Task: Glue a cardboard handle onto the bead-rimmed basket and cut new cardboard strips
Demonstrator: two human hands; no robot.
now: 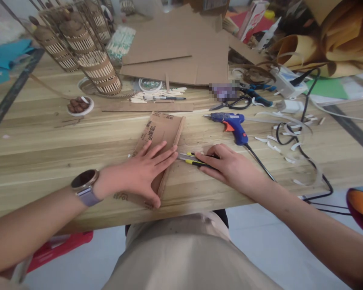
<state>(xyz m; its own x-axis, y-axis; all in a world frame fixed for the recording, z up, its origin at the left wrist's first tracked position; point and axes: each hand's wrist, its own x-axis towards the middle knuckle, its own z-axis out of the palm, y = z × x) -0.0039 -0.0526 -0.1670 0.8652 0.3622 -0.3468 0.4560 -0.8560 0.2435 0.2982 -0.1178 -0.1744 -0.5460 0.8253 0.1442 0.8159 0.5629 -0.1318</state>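
A printed piece of brown cardboard (166,125) lies near the table's front edge, its right side folded up in a narrow strip. My left hand (142,171) presses flat on it with the fingers spread. In my right hand (225,165) is a yellow-and-black utility knife (196,160), its blade pointing left. The blade tip is close to the cardboard's right edge, by my left fingertips; whether it touches I cannot tell. Behind the knife rests a blue hot glue gun (232,124) with an orange trigger.
Stacked cardboard sheets (175,44) lie at the back. Stick-built cylinders (99,72) stand at left, near a small bowl (80,105) of brown pieces. Black scissors (232,103), a white power strip (288,82), a black cable (313,161) and white scraps lie at right.
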